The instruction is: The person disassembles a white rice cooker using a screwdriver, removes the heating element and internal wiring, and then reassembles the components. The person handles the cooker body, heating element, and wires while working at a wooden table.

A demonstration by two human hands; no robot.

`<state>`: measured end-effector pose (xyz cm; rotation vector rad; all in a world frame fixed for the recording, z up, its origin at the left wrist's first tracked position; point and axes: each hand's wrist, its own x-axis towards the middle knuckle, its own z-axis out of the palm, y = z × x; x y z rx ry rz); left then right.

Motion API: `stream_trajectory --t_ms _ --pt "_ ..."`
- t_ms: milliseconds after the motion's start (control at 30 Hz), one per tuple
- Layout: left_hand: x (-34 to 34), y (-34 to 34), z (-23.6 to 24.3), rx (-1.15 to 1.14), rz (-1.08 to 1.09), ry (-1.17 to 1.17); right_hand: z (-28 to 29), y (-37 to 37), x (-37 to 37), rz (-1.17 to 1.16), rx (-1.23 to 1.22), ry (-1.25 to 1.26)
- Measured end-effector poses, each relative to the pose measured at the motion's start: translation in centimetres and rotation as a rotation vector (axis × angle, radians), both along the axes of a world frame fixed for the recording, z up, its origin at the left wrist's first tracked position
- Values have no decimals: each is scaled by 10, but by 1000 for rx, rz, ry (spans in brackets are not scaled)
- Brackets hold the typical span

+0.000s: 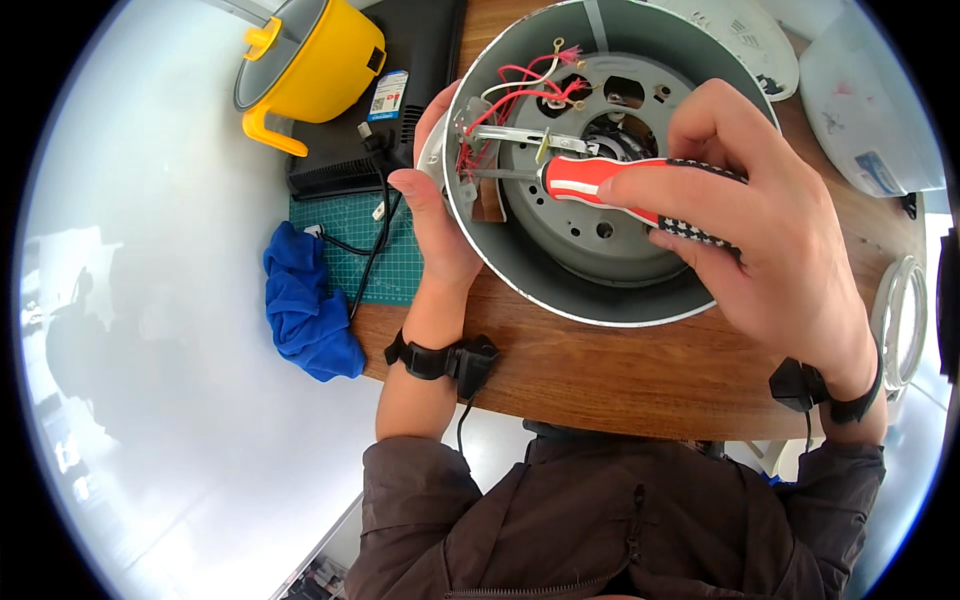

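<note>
- I watch the screwdriver (580, 180) inside the metal drum (640, 303), its shaft pointing left at the near-left inner wall.
- Its thick handle is red with a white stripe, turning black with white stars toward the butt; the shaft is thin and grey.
- The right hand (775, 210) has its fingers closed narrow around that handle.
- The left hand (442, 228) holds the drum's outer left side, thumb and fingers apart.
- The drum stands on the wooden worktop (560, 360), open upward, grey within, pale-rimmed; red wires (545, 97) and a metal strip (530, 137) show beside the shaft.
- I cannot make out the screwdriver's tip among the parts there.
- The right hand hides part of the handle and the drum's right side; some left fingers are hidden behind the wall.
</note>
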<state>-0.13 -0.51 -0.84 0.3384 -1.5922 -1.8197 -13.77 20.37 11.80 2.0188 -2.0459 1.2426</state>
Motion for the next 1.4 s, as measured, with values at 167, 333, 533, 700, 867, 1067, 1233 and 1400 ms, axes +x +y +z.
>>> stream_trajectory --t_ms 167,333,533,700,867,1067,1233,1400 --pt "-1 -7 -6 -23 -83 95 -6 10 -7 -52 171 95" --pt "-3 -6 1 -75 -102 103 -1 9 -10 -26 242 -15" --pt "-2 -5 -7 -205 -88 138 -4 12 -16 16 260 -151" --pt "-2 1 -7 -172 -97 268 5 17 -16 -27 406 -349" --pt "-5 -2 -15 -204 -59 227 2 16 -18 55 360 -131" --pt "-2 6 -13 -158 -45 312 -2 15 -11 76 275 21" --pt "-8 0 -21 -151 -61 334 -11 15 -19 98 264 -208" --pt "-5 0 -10 -156 -104 290 -4 17 -20 68 400 -264"
